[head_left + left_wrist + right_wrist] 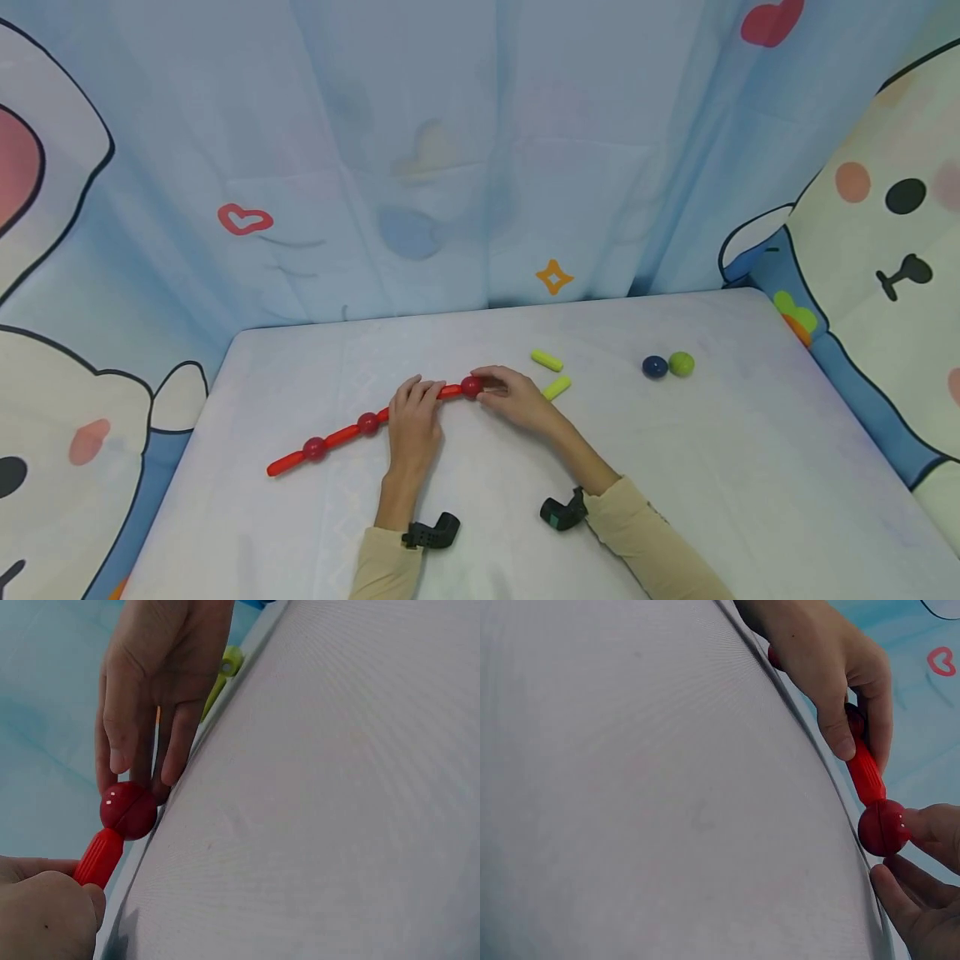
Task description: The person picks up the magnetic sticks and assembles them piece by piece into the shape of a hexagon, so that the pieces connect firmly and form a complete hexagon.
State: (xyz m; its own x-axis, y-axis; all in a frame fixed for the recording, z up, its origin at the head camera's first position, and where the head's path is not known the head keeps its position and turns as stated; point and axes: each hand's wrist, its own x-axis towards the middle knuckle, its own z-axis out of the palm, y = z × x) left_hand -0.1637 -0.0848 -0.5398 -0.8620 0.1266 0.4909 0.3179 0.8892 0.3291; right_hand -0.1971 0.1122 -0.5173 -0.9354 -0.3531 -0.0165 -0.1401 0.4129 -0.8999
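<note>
A chain of red rods [342, 436] joined by red balls [315, 449] lies slantwise on the table. My left hand [415, 425] grips the chain near its right end; in the right wrist view, its thumb and fingers hold a ribbed red rod [865, 774]. At that rod's tip sits the end red ball [471, 386], split by a seam [883, 828]. My right hand [519, 402] has its thumb and fingertips around this ball. In the left wrist view, the right hand's fingers [120, 712] reach down to the ball [129, 811].
Two yellow-green rods [547, 360] lie just beyond and beside my right hand. Farther right, a dark blue ball [655, 367] is next to a green ball [681, 363]. The white-covered table [720, 483] backs onto a blue printed curtain [420, 150].
</note>
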